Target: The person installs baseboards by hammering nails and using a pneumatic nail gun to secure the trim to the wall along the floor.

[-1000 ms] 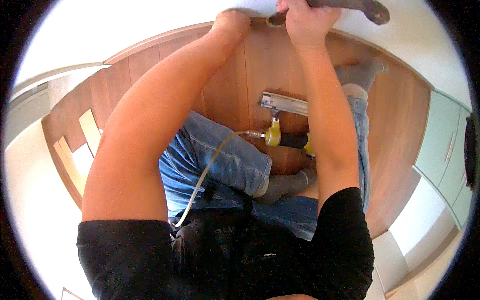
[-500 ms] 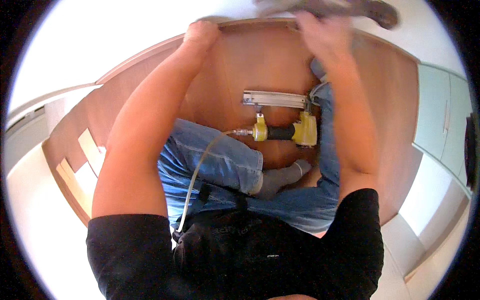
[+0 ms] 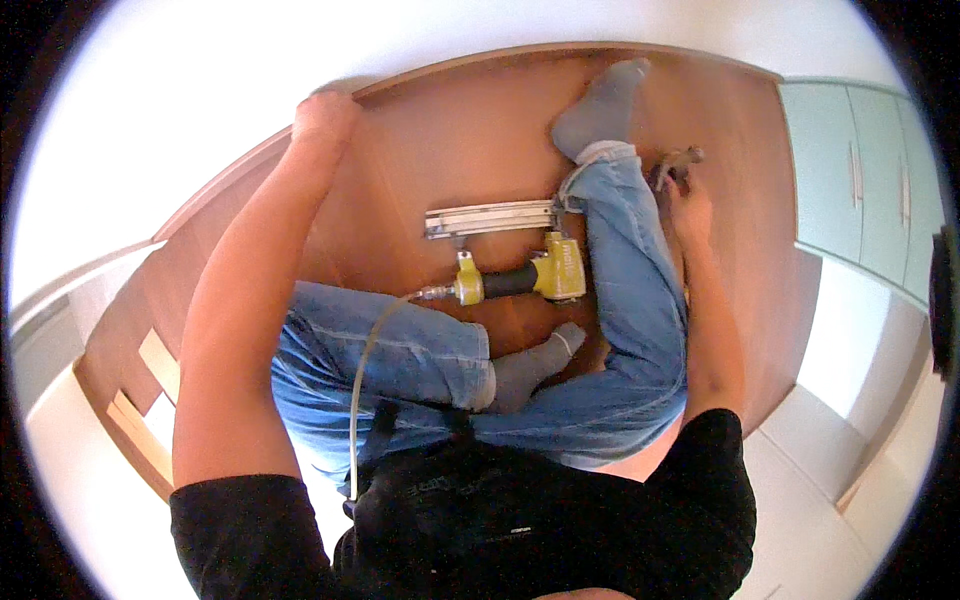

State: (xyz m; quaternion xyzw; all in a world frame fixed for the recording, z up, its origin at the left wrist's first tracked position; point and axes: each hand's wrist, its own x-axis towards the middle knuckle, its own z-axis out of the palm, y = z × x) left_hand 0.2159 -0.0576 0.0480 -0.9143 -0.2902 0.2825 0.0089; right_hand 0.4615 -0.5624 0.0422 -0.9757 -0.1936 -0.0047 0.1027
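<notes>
From my end of the link, the white wall [image 3: 450,25] rises just beyond the fingers of my left hand [image 3: 325,118], and the brown wood-look floor [image 3: 430,150] spreads out below both sets of fingers. A light-green cabinet [image 3: 825,165] stands well to the right of my right hand [image 3: 692,212]. My jeans-clad legs [image 3: 625,265] lie between the two hands. Low along the wall runs a thin brown baseboard trim [image 3: 450,65], right at my left fingers; the back of that hand hides them, so I cannot tell whether they are spread, pressed together or pinching its edge. The yellow-and-black pneumatic nailer [image 3: 512,280] rests on the floor between the hands, its hose [image 3: 358,400] trailing back toward my body. Smallest is what looks like a claw hammer [image 3: 680,160], just past my right fingertips; those fingers curl beside its dark part, but I cannot tell whether they grip it or merely touch it. To do this well, I would keep the left hand steady against the trim, handle the hammer low so its head doesn't dent the boards, and keep it clear of the nailer and foot [image 3: 598,112].
</notes>
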